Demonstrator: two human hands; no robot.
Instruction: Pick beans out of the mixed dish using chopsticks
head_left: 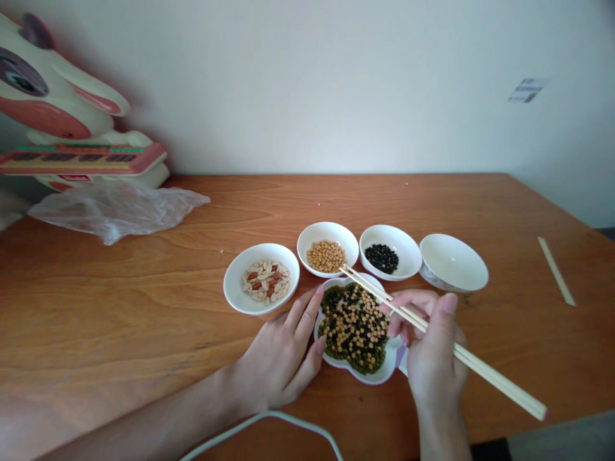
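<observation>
At the far left a cartoon figure point(57, 109) stands against the wall with a plastic bag point(118, 208) lying in front of it on the tabletop point(120, 307). Next comes a bowl point(261, 278) of peanuts and pale seeds, then the left hand point(283, 355), open and flat, its fingers resting against the left rim of the mixed dish point(384, 371), which sits nearest the person and is heaped with yellow, black and green beans. Behind it stand a yellow-bean bowl point(328, 248), a black-bean bowl point(390, 251) and an empty bowl point(453, 262), all close together. The right hand point(435, 358) is closed around a pair of chopsticks point(432, 330); the tips lie over the far rim of the mixed dish, beside the yellow-bean bowl, and I cannot tell whether they pinch a bean. A lone stick point(556, 270) lies well to the right.

To do this well, I judge the left hand should keep the dish from sliding, while the chopstick tips close level on one bean at a time, lightly enough that it does not spring away
</observation>
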